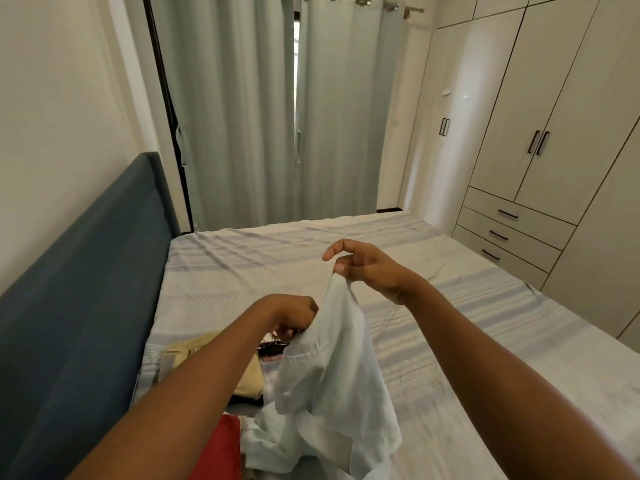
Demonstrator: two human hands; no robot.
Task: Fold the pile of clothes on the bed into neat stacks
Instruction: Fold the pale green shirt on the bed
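Pale blue shirt [332, 368], tan garment [242, 372], red cloth [221, 448], blue-and-white striped bedsheet [450, 306], dark teal headboard [86, 271].

Bed with pale blue-and-white striped sheet [450, 306]. At its near left are laid a folded tan fabric garment [249, 379], a small black patterned item [273, 348], a red cloth [225, 448] and the crumpled lower part of a pale mint shirt [277, 441].
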